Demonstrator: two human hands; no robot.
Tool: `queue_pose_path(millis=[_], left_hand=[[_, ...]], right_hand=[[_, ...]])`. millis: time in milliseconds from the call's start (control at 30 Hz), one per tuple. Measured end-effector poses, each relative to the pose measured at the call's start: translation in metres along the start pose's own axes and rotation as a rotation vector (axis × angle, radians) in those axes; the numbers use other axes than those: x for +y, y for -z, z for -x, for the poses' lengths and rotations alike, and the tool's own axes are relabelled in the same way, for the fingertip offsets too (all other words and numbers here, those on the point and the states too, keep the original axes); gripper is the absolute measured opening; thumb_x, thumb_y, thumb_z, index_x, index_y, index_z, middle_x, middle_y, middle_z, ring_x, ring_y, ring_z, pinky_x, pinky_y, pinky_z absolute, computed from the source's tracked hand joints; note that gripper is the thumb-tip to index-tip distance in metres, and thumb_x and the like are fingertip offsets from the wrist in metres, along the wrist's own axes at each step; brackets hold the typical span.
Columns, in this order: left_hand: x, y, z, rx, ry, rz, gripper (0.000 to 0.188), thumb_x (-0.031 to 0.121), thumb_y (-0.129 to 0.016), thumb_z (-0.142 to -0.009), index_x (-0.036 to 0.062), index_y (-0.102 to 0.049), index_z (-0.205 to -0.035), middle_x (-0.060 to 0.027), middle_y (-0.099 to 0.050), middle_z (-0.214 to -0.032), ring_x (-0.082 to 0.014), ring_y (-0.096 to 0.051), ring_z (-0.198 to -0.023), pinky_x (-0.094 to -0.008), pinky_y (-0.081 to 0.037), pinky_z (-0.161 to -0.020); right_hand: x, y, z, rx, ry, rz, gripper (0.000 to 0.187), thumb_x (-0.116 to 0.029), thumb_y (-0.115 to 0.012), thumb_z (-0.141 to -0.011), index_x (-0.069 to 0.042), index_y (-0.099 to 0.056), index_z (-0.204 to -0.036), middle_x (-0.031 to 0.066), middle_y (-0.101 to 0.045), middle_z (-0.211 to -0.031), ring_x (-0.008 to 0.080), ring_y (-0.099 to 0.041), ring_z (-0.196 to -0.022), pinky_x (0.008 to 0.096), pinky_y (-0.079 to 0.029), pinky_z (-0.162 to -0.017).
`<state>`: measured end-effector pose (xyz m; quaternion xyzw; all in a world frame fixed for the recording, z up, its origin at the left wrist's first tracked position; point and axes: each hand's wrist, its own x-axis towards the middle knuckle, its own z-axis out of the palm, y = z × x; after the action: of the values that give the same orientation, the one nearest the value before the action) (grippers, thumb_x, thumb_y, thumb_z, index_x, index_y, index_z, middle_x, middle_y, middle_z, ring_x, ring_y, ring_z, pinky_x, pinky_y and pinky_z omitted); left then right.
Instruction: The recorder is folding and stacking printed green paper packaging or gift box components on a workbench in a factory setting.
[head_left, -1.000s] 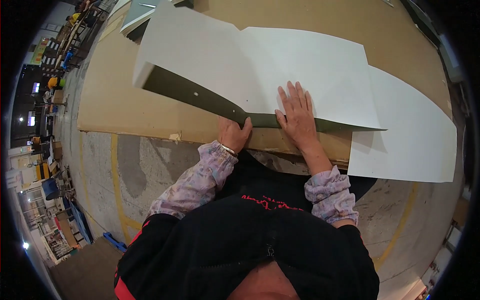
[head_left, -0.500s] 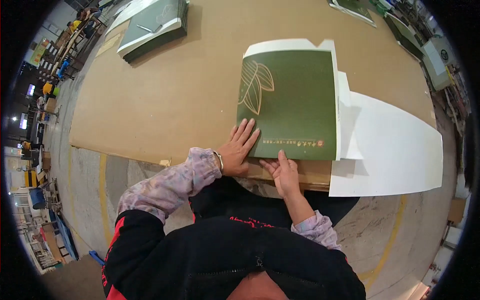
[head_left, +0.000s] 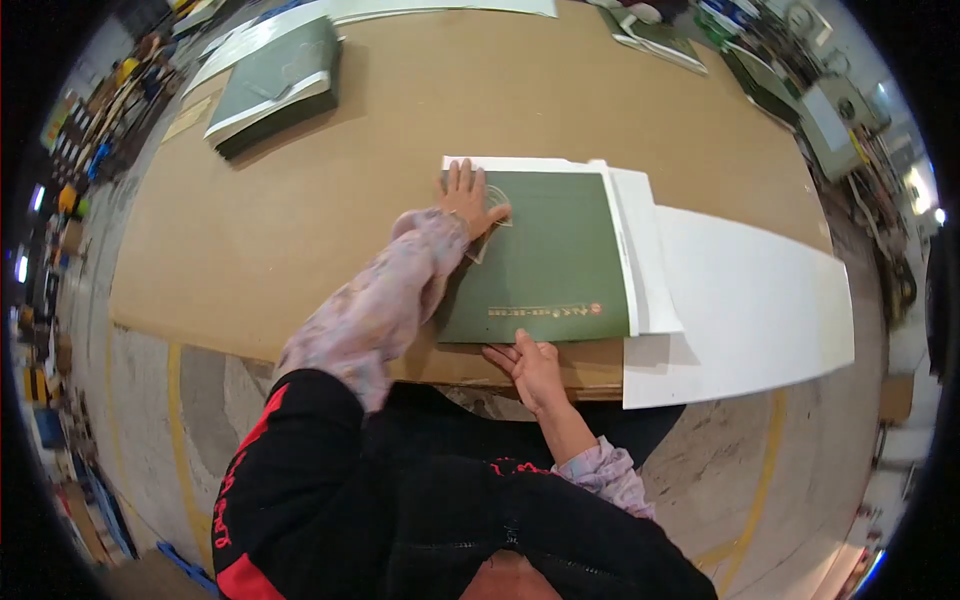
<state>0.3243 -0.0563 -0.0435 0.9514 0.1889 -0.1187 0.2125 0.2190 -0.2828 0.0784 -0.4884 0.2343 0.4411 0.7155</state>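
Observation:
A green printed cardboard folder (head_left: 550, 250) with gold line art and white margins lies near the front edge of the table. My left hand (head_left: 468, 197) is spread flat on its upper left corner, fingertips at the white top margin. At the bottom edge, my right hand (head_left: 533, 372) has its thumb over the green face, with its fingers below the edge, partly hidden. White flaps (head_left: 643, 270) stick out along the folder's right side. Beside them, a large white sheet (head_left: 750, 310) with a curved outline reaches past the table's front edge.
The brown table (head_left: 250, 230) spreads out around the folder. At the far left stands a stack of green folders (head_left: 275, 85) with a thin tool on top. More green pieces (head_left: 655, 42) lie at the far right, with a pale, indistinct shape above them.
My left hand has moved from the folder's lower left corner up to its upper left corner. The folder's top edge now appears lower and flatter. My right hand stays at the bottom edge.

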Motion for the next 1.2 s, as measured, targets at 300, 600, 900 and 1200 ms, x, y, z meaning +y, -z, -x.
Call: queue_pose_path(millis=[300, 600, 900, 1200], left_hand=[[0.004, 0.062, 0.22, 0.101, -0.251, 0.295, 0.08, 0.062, -0.047, -0.085, 0.0139, -0.031, -0.147, -0.0115, -0.019, -0.156, -0.0347, -0.012, -0.145, -0.0599, -0.002, -0.113], [0.005, 0.069, 0.197, 0.066, -0.264, -0.062, 0.085, 0.065, -0.043, -0.085, 0.0075, -0.031, -0.146, -0.0122, -0.021, -0.155, -0.0338, -0.014, -0.145, -0.0591, -0.003, -0.113], [0.005, 0.072, 0.137, 0.146, -0.469, 0.257, 0.091, 0.074, -0.034, -0.084, 0.0098, -0.028, -0.148, -0.0107, -0.023, -0.155, -0.0335, -0.016, -0.144, -0.0609, -0.003, -0.112], [0.041, 0.074, 0.116, 0.258, -0.543, 0.13, 0.082, 0.07, -0.055, -0.076, 0.0125, -0.047, -0.133, -0.016, -0.043, -0.129, -0.0348, -0.034, -0.129, -0.0683, -0.016, -0.105]], right_hand=[[0.008, -0.047, -0.052, -0.323, -0.19, 0.586, 0.034, -0.021, -0.05, -0.097, 0.004, -0.052, -0.12, 0.012, -0.06, -0.113, 0.023, -0.064, -0.091, 0.0375, -0.057, -0.079], [-0.089, -0.029, -0.078, -0.076, 0.047, 0.174, 0.026, -0.021, -0.048, -0.1, 0.003, -0.054, -0.11, 0.0159, -0.063, -0.107, 0.024, -0.065, -0.094, 0.04, -0.057, -0.082], [-0.056, -0.059, -0.079, -0.232, -0.066, 0.002, 0.023, -0.018, -0.049, -0.098, 0.001, -0.054, -0.11, 0.0096, -0.06, -0.093, 0.0183, -0.062, -0.083, 0.0324, -0.053, -0.077], [-0.123, 0.002, -0.042, -0.004, 0.412, 0.171, 0.047, -0.015, -0.043, -0.101, 0.013, -0.03, -0.136, 0.026, -0.045, -0.136, 0.0317, -0.05, -0.125, 0.0389, -0.044, -0.104]])
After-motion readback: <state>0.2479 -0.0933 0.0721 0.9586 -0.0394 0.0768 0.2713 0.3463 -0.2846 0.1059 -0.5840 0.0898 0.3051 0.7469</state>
